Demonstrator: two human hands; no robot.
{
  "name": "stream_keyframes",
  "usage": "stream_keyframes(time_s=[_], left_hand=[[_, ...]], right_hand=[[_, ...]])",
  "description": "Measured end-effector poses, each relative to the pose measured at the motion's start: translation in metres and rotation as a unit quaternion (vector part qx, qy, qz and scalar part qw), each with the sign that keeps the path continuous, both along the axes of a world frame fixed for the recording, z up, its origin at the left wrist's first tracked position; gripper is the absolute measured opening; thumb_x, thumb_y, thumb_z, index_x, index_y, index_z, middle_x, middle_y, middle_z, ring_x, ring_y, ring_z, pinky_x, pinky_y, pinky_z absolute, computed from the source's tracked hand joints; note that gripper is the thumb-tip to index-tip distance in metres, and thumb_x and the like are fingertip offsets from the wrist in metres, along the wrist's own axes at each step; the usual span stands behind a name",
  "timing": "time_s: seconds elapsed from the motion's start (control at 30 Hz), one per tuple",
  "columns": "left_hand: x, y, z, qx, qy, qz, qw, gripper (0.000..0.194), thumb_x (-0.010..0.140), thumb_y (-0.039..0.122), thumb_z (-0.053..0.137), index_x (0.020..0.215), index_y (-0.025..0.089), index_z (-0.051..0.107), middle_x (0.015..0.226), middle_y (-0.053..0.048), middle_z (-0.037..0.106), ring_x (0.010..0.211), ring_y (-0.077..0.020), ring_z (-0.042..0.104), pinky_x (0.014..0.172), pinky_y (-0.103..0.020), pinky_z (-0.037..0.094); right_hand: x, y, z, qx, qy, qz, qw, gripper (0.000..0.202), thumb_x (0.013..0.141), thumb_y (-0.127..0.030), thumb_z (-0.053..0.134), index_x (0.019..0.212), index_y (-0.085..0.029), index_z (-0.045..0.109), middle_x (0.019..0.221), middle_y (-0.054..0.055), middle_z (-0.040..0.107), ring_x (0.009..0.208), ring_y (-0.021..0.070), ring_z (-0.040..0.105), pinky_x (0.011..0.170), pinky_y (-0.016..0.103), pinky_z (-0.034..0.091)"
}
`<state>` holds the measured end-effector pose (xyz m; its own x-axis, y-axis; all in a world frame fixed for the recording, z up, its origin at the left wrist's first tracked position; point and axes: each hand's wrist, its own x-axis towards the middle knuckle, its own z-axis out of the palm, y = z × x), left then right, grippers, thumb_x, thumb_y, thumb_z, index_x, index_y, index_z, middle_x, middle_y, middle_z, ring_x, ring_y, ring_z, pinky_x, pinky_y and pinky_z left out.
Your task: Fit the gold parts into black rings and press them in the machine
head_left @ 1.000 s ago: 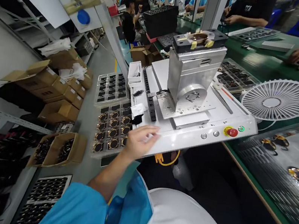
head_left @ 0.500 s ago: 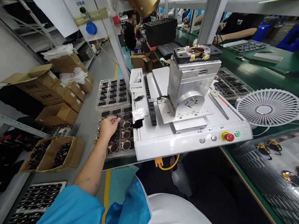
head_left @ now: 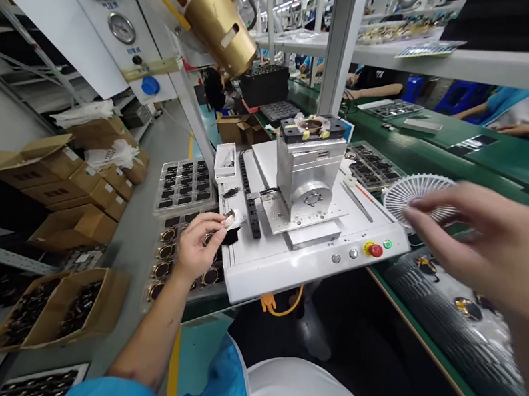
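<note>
My left hand [head_left: 200, 241] is closed, thumb and fingers pinching a small round gold-rimmed piece [head_left: 229, 219]. It is above a clear tray [head_left: 148, 287] of round gold-rimmed parts, beside the white machine base [head_left: 250, 283]. My right hand [head_left: 485, 242] is raised at the right in front of the white fan [head_left: 400, 193], blurred, its fingers loosely curved and apart with nothing visible in them. On the base stands a metal block fixture [head_left: 308, 165] topped by a black plate with a round opening [head_left: 311, 126]. A gold cylinder head [head_left: 222, 25] hangs above at upper left.
A red stop button [head_left: 375, 250] and a green-lit button [head_left: 387, 244] are on the base's front. Tweezers [head_left: 358, 201] and a small white box [head_left: 225, 160] lie on top. Stacked clear trays [head_left: 427, 320] stand at right, cartons [head_left: 56, 170] at left. Co-workers sit across the bench.
My left hand has lifted from the tray with the round piece pinched in it. My right hand has come into view from the right. The view has shifted to the right and up.
</note>
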<state>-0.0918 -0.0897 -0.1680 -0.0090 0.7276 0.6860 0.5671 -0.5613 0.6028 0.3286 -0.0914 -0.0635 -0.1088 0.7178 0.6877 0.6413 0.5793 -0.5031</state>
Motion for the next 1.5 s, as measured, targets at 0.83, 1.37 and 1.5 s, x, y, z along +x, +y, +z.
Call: stream_keyframes(time_s=[0.83, 1.37, 1.5], left_hand=[[0.131, 0.119, 0.165, 0.139, 0.126, -0.037, 0.982, 0.009, 0.085, 0.019, 0.07, 0.078, 0.018, 0.076, 0.09, -0.004, 0.082, 0.095, -0.0226, 0.077, 0.088, -0.034, 0.059], [0.123, 0.136, 0.16, 0.035, 0.288, -0.137, 0.947, 0.06, 0.086, 0.067, 0.067, 0.121, 0.019, 0.067, 0.136, -0.014, 0.068, 0.134, -0.0339, 0.059, 0.115, -0.05, 0.044], [0.118, 0.114, 0.144, 0.101, 0.214, -0.143, 0.961, 0.054, 0.093, 0.059, 0.064, 0.133, 0.023, 0.061, 0.145, -0.013, 0.062, 0.142, -0.0313, 0.053, 0.121, -0.054, 0.038]], right_hand=[[-0.059, 0.14, 0.042, -0.02, 0.206, 0.163, 0.965, 0.039, 0.077, -0.047, 0.087, 0.098, -0.021, 0.066, 0.106, 0.01, 0.076, 0.1, 0.0255, 0.072, 0.096, 0.044, 0.06], [0.043, 0.014, -0.134, -0.44, 0.114, -0.055, 0.889, 0.086, 0.082, -0.043, 0.072, 0.155, -0.011, 0.038, 0.091, 0.008, 0.076, 0.082, 0.0272, 0.072, 0.074, 0.038, 0.057], [0.028, 0.002, -0.163, -0.484, 0.002, -0.064, 0.873, 0.097, 0.087, -0.034, 0.065, 0.165, -0.006, 0.015, 0.089, 0.005, 0.075, 0.082, 0.0244, 0.071, 0.079, 0.035, 0.052]])
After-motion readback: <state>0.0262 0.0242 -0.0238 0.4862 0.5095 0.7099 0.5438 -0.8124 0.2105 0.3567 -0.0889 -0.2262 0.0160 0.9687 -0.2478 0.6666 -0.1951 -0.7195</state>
